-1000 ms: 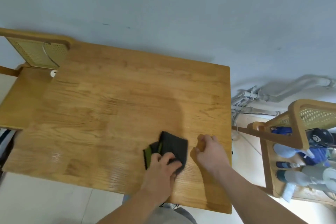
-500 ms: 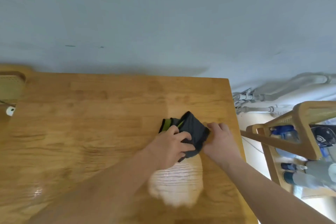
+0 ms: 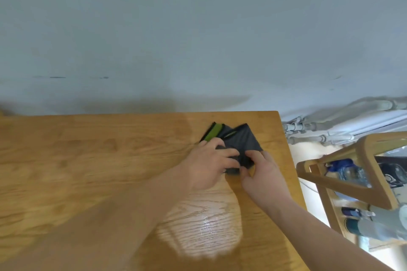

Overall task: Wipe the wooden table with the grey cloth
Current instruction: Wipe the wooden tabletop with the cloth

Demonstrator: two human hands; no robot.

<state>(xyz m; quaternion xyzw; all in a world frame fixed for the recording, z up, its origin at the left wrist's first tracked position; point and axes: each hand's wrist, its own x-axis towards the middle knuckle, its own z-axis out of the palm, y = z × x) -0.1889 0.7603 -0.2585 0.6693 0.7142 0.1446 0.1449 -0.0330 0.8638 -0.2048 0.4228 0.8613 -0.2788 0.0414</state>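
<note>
A dark grey cloth (image 3: 244, 138) with a green strip lies folded near the far right corner of the wooden table (image 3: 88, 160). My left hand (image 3: 209, 165) lies on the cloth's near left part, its fingers curled over the fabric. My right hand (image 3: 262, 174) pinches the cloth's near edge from the right. Both hands hide the cloth's near part. A pale wet sheen shows on the wood just behind my hands.
The table's far edge meets a grey-blue wall (image 3: 198, 28). Right of the table stands a wooden chair (image 3: 370, 165) holding bottles and other items. White pipes (image 3: 319, 136) run along the wall's foot beyond the table's right edge.
Both hands and the cloth have travelled from the near edge toward the table's far right corner. My right hand, resting on the wood before, now pinches the cloth's near edge.
</note>
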